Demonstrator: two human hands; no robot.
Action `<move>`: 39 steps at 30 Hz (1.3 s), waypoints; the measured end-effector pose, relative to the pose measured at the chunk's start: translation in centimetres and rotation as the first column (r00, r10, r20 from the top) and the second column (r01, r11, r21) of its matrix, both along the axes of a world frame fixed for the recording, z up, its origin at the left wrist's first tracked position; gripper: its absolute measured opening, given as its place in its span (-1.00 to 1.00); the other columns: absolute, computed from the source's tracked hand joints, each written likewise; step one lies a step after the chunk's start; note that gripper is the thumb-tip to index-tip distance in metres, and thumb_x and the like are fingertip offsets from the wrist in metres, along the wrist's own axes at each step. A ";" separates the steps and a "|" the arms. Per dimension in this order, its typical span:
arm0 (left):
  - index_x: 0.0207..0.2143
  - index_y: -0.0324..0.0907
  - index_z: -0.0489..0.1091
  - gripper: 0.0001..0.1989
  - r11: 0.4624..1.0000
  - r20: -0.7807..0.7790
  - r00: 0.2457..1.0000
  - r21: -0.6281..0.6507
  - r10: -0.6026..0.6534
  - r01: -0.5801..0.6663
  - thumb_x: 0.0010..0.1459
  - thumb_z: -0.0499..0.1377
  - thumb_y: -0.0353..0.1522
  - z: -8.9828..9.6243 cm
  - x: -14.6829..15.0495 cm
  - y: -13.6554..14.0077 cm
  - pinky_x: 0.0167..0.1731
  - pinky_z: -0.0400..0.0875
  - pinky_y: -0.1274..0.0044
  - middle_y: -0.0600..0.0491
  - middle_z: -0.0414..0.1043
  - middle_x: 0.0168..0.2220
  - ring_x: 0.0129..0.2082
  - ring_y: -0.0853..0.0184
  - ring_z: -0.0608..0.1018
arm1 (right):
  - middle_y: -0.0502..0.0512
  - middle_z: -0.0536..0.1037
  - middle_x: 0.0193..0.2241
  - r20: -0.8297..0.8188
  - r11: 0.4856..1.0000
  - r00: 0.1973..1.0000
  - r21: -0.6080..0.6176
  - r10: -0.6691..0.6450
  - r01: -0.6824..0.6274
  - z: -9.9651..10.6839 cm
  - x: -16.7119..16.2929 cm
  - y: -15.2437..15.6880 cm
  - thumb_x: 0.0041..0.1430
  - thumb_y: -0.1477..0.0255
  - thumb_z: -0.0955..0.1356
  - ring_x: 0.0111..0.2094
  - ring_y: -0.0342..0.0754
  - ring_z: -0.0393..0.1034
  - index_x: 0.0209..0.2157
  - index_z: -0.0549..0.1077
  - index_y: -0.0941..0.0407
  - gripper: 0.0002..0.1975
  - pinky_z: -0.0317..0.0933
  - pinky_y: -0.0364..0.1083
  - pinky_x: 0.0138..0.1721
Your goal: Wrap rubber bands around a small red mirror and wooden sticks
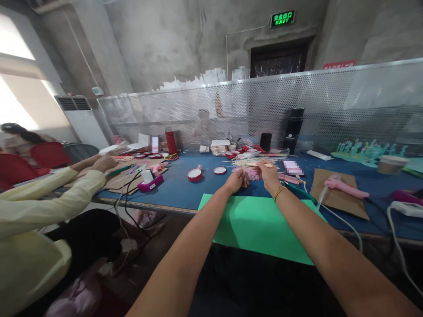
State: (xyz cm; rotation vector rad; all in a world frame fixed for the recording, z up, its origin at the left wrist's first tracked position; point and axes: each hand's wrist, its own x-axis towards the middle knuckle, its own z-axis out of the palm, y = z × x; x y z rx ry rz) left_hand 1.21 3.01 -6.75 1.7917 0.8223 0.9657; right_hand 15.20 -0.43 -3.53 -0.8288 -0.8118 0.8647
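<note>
My left hand is low over the blue table with its fingers curled together; whatever they hold, if anything, is too small to make out. Close beside it lies a loose pile of pink strands. My right hand, a gold bracelet at the wrist, is at the right side of that pile. Its fingers are pinched round a short pale stick. A green sheet lies under my forearms and hangs over the table's front edge. Thin pale sticks lie just behind my hands.
On the blue table are red tape rolls, a pink glue gun on cardboard with its cable, a black flask and a paper cup. At left, a co-worker's hands work beside a purple box. A perforated metal screen stands behind.
</note>
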 end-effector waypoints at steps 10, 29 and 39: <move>-0.43 -0.22 0.25 -0.78 1.000 -0.011 1.000 0.021 -0.003 0.003 0.25 -0.01 -0.31 0.7 0.0 -0.7 -0.58 0.26 0.62 0.11 0.39 -0.58 -0.67 0.50 0.38 | -0.07 0.48 -0.70 0.017 1.000 1.000 0.022 0.015 -0.015 -0.2 -0.1 0.2 -0.23 0.32 0.44 -0.65 -0.18 0.33 -0.58 0.32 0.09 -0.77 0.15 -0.21 -0.61; -0.23 -0.20 0.24 -0.85 1.000 0.037 0.999 -0.005 0.023 -0.023 0.23 0.03 -0.30 0.5 -0.2 -0.7 -0.62 0.27 0.63 0.16 0.40 -0.59 -0.69 0.48 0.38 | -0.10 0.47 -0.69 -0.024 0.996 0.999 0.075 0.048 -0.046 0.5 0.0 -0.6 -0.25 0.39 0.43 -0.63 -0.18 0.33 -0.55 0.38 0.09 -0.83 0.21 -0.19 -0.54; -0.38 -0.21 0.23 -0.84 1.000 0.012 1.000 -0.012 0.014 -0.014 0.24 0.02 -0.33 1.1 0.1 -1.1 -0.61 0.25 0.65 0.15 0.38 -0.60 -0.70 0.52 0.37 | -0.10 0.47 -0.68 0.071 0.994 0.995 0.083 0.063 -0.069 -0.1 -0.2 -0.2 -0.19 0.34 0.43 -0.61 -0.18 0.35 -0.56 0.35 0.09 -0.81 0.25 -0.19 -0.52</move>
